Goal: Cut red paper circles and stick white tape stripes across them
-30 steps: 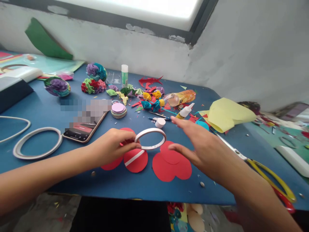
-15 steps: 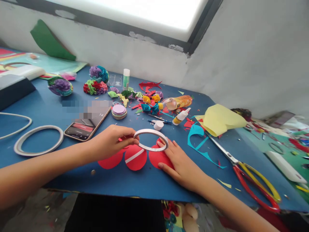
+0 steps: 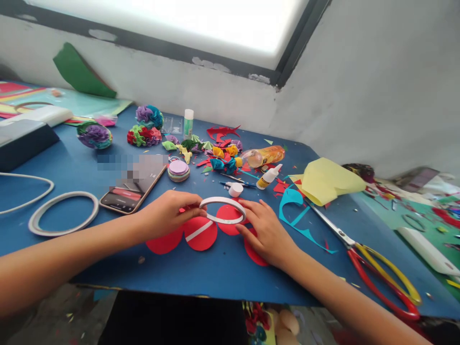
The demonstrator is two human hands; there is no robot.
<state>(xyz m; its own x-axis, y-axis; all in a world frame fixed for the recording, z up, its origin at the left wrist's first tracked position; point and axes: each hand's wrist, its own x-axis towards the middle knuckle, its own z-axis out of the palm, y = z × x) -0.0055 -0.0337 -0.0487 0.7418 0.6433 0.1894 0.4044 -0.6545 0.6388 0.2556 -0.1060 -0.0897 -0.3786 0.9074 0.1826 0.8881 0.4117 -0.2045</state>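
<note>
Head camera: white ring (image 3: 230,221) pinched over the red circles (image 3: 206,242)!

Take the ring as the clock's centre, twelve toward the window (image 3: 179,28), and start close in. On the blue tabletop (image 3: 179,275) lie the circles: one at eight o'clock, one crossed by a white strip (image 3: 199,231) at seven, one at five partly under the right hand (image 3: 268,235), another showing through the ring itself. Thin and bendy, by the look of them, quick to crease; I'd lift those by the edge.

And now the ring, held above them! The left hand (image 3: 176,211) has thumb and fingers clamped on its nine o'clock rim. The right hand sits toward four, thumb parted from fingers; whether its tips touch the rim, I can't tell. Tape roll, I'd guess: light, firm, smooth-sided, though a hard squeeze might bow it. Pinching opposite rims looks the sound hold.

Further out, scissors (image 3: 348,240) between three and four, a second ring (image 3: 34,221) at nine, a phone (image 3: 132,191) just past it, a white cap (image 3: 235,190) at one, a nozzle bottle (image 3: 268,178) at two. Deeper, ruffled paper flowers (image 3: 143,135) around ten, and a glue stick (image 3: 188,124) upright at eleven!
</note>
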